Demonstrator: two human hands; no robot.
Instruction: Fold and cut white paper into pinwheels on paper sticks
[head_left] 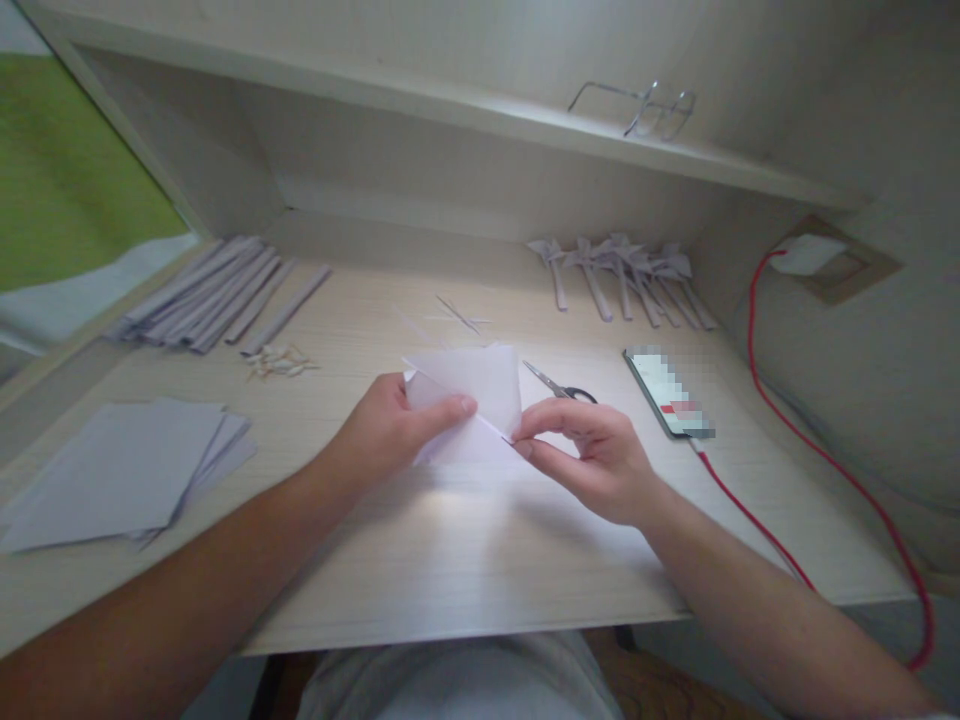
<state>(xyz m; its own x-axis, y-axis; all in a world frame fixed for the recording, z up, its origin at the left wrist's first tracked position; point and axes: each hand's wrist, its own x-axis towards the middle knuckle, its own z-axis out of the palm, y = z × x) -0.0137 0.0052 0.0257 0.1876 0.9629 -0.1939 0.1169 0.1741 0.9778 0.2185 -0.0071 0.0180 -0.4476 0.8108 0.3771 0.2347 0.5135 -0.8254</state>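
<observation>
A partly folded white sheet of paper (487, 375) is held up over the desk between my two hands. My left hand (405, 415) grips its left side, thumb pressed on top and fingers hidden behind. My right hand (589, 450) pinches the sheet's lower right corner between thumb and index finger. A thin dark line shows at that pinch; I cannot tell what it is. Just behind my right hand lie scissors (559, 384), their handles partly hidden by it. Beyond the paper, several thin sticks (459, 314) lie loose on the desk.
Rolled paper tubes (202, 295) are stacked at the left, near a heap of small pale pieces (281, 361) and square paper sheets (120, 470). Several paper pinwheels (619, 265) lie at back right. A phone (664, 390) with a red cable (750, 525) is at right; glasses (660, 110) rest on the shelf.
</observation>
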